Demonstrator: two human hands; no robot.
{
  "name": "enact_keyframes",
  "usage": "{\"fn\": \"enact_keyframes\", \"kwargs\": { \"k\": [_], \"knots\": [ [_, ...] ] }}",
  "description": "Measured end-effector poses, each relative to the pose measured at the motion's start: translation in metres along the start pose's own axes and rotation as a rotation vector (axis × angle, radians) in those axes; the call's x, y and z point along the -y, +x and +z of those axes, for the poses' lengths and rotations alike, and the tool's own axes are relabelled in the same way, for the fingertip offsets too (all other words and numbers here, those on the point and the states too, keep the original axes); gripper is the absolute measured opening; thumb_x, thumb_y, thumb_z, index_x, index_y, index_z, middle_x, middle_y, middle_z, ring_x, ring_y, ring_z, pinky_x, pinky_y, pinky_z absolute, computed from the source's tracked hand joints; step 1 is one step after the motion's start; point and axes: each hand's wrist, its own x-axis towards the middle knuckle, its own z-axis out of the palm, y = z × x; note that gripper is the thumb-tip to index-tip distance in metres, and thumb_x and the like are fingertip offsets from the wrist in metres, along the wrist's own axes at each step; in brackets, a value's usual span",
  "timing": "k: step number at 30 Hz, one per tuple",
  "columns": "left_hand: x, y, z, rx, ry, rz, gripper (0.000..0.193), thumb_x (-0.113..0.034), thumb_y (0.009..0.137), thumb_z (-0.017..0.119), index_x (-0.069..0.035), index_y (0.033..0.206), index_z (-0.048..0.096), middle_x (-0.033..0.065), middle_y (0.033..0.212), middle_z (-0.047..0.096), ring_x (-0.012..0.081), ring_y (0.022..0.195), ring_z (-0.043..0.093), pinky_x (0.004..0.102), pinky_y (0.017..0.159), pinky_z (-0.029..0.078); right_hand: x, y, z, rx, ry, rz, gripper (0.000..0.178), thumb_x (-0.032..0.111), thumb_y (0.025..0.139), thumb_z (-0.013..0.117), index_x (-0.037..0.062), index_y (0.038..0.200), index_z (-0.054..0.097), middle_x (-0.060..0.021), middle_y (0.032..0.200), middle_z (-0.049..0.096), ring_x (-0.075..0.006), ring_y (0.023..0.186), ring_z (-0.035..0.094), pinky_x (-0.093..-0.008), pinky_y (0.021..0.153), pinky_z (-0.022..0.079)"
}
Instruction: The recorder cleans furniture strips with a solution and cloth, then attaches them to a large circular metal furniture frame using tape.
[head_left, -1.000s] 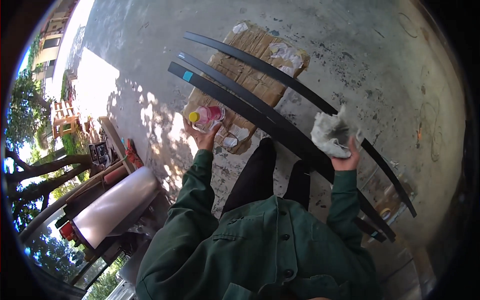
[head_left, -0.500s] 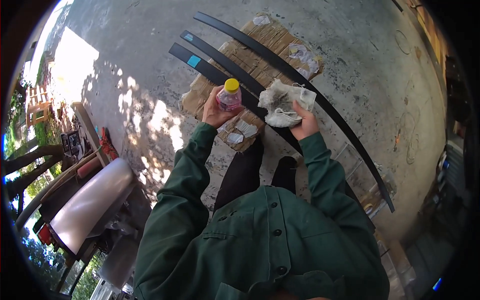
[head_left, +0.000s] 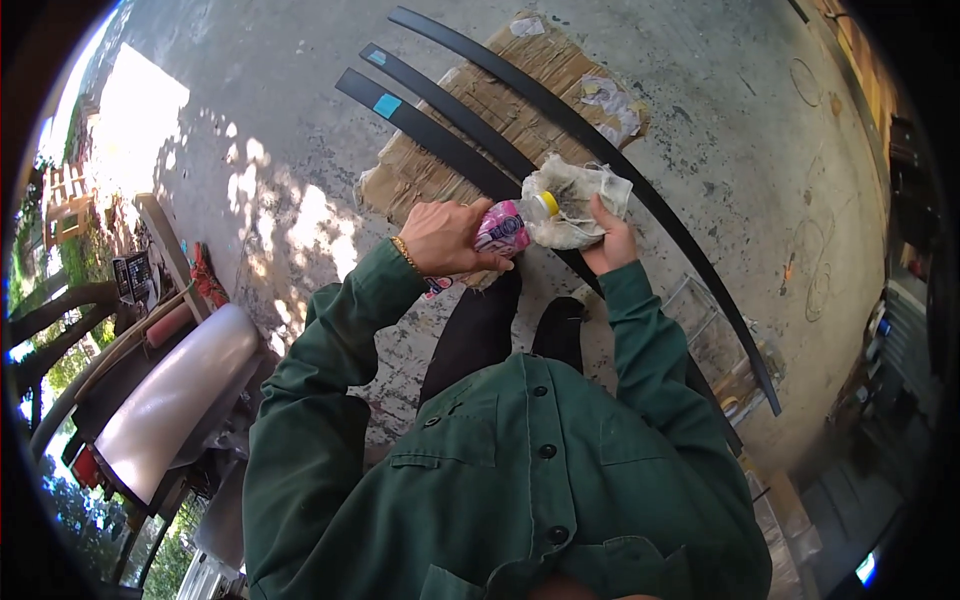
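My left hand (head_left: 447, 237) is wrapped round a clear plastic bottle (head_left: 503, 229) with a pink label and a yellow cap. The bottle is tipped on its side, its cap end pointing right and lying against a stained whitish rag (head_left: 570, 215). That rag rests in my right hand (head_left: 612, 243), with the thumb on top of it and the other fingers hidden beneath. Under both hands lie long, curved black strips (head_left: 436, 136); two of them carry pieces of blue tape near their far left ends.
Worn cardboard (head_left: 400, 178) lies beneath the strips on the stained concrete floor (head_left: 280, 90). To the left stands a large silvery roll (head_left: 180, 400) beside a wooden beam (head_left: 172, 255). A wire-like frame (head_left: 705, 320) sits on the floor at the right.
My left hand has turned over, tipping the bottle from upright to sideways and bringing its cap to the rag. My right hand keeps the rag in nearly the same place.
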Motion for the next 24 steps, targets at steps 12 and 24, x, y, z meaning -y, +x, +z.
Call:
{"fn": "enact_keyframes", "kwargs": {
  "k": [12,24],
  "knots": [
    [0.004,-0.006,0.011,0.103,-0.13,-0.062,0.071,-0.067,0.06,0.063,-0.006,0.096,0.056,0.016,0.071,0.062,0.034,0.072,0.061,0.0428,0.063,0.046,-0.006,0.006,0.004,0.006,-0.011,0.053,0.04,0.023,0.093,0.045,0.0011,0.126,0.04,-0.0119,0.123,0.048,-0.0257,0.112,0.049,-0.0413,0.094,0.041],
    [0.023,-0.015,0.063,-0.351,-0.192,-0.094,0.061,-0.043,0.064,0.072,-0.016,0.113,0.048,0.012,0.087,0.061,0.0287,0.082,0.059,0.0384,0.065,0.046,-0.011,0.013,0.012,0.062,0.056,0.183,0.039,0.022,0.092,0.045,-0.0009,0.125,0.041,-0.013,0.123,0.048,-0.0267,0.112,0.049,-0.0426,0.096,0.039]
  ]
}}
